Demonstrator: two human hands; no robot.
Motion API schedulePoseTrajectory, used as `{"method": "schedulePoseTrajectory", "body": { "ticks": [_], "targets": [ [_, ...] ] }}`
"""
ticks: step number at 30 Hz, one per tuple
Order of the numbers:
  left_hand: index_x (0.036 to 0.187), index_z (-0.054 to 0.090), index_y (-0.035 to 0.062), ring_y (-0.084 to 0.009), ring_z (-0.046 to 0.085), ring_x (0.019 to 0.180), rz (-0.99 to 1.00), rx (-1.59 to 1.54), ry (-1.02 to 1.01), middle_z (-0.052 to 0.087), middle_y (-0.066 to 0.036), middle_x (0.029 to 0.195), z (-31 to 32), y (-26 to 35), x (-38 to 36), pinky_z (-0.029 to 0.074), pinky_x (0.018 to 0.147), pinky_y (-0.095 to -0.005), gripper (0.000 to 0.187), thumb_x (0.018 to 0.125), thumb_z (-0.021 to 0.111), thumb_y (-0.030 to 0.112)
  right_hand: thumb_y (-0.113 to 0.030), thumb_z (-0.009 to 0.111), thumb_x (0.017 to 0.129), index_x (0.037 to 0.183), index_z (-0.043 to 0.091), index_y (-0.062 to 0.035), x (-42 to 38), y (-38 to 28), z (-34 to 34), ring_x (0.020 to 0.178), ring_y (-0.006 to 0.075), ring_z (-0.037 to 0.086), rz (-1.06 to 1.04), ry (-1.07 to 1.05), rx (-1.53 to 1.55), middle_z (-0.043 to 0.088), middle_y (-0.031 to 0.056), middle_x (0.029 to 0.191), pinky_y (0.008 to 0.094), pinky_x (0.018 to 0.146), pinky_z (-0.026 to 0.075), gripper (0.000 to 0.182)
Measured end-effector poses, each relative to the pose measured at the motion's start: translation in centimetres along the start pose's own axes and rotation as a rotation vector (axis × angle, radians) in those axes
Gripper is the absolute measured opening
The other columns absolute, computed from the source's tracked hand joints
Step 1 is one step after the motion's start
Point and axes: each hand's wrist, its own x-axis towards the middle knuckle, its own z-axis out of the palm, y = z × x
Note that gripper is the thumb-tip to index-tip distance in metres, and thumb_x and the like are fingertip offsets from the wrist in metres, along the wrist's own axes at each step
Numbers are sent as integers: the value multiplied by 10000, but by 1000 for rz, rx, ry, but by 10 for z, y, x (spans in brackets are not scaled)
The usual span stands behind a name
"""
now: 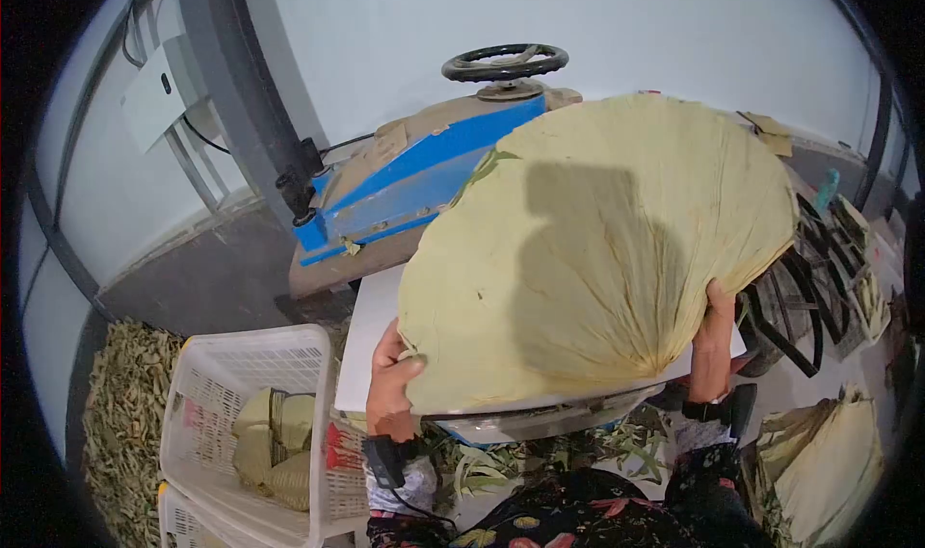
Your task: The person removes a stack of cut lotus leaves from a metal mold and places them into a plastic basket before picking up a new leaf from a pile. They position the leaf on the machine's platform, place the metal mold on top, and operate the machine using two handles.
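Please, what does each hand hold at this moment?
Left hand: holding the large pale-yellow dried leaf by its edge.
Right hand: gripping the same leaf's edge.

The location is a workshop. Indicators: a blue machine [434, 168] with a black handwheel [506, 64], a white surface [371, 341] beside it, ventilated plastic crates [246, 355] at floor level, and heaped leaf scraps [125, 432] along a two-tone wall [578, 28].

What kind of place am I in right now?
Probably a small workshop for processing dried leaves: there's a blue machine with a handwheel, a heap of leaf scraps, and a plastic crate holding cut leaf pieces.
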Motion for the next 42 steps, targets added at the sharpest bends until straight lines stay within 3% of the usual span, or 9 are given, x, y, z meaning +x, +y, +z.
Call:
{"method": "schedulePoseTrajectory", "body": {
  "ticks": [6,11,24,30,36,38,39,41,42],
  "targets": [
    [1209,524,9,-136,565,1002,-290,224,87,616,-57,1096,5,-52,-16,434,893,-277,455,774,656,-7,-205,726,748,1373,293,-40,6,21,-57,1190,275,464,158,-119,98,458,92,1319,399,1008,379,778],
    [1084,575,-3,-110,562,895,-156,317,268,620,-51,1031,20,-55,5,452,789,-248,310,789,664,28,-184,702,768,1369,302,-38,21,19,-58,1211,272,444,134,-33,137,445,98,1336,406,1026,354,738],
    [1149,498,-23,-140,562,914,-25,348,240,596,-63,1057,22,-90,28,451,808,-261,387,786,630,-7,-181,679,773,1327,337,8,16,31,-59,1168,278,487,318,-61,42,471,102,1305,409,985,407,678],
    [1158,482,-17,-142,555,943,18,332,374,588,-78,1062,29,-84,38,450,821,-263,381,798,608,-22,-161,682,730,1331,331,6,16,26,-7,1098,275,513,177,97,-112,499,135,1241,380,925,434,716],
    [1234,406,-23,-189,534,1013,-196,199,213,540,-126,1146,33,-77,53,422,895,-307,480,808,624,13,-77,693,725,1243,442,8,31,-69,63,955,204,566,-416,333,-616,572,100,1120,320,872,434,582],
    [1305,325,-21,-241,476,1123,185,638,204,467,-168,1238,42,-69,50,358,985,-355,594,800,634,22,-72,682,749,1133,546,1,21,-93,108,883,182,584,-566,218,-540,608,75,1048,312,806,462,414],
    [1348,259,-16,-275,408,1203,155,594,136,409,-197,1287,53,-51,43,298,1037,-389,697,779,658,35,-72,682,749,1133,546,1,11,-96,130,883,182,584,-570,219,-541,608,75,1048,312,806,462,414],
    [1328,297,-22,-270,405,1209,222,420,19,411,-188,1289,86,-25,30,304,1035,-389,663,776,660,31,-62,665,771,1010,616,0,-12,-95,161,815,210,604,-527,73,-976,635,83,977,328,729,485,252],
    [1308,335,-28,-265,403,1215,286,246,-93,412,-179,1291,95,-15,24,311,1033,-388,630,772,661,28,-11,620,735,912,647,-16,-13,-73,160,780,260,613,-560,-29,-1558,644,107,911,350,657,491,180]
  ]
}}
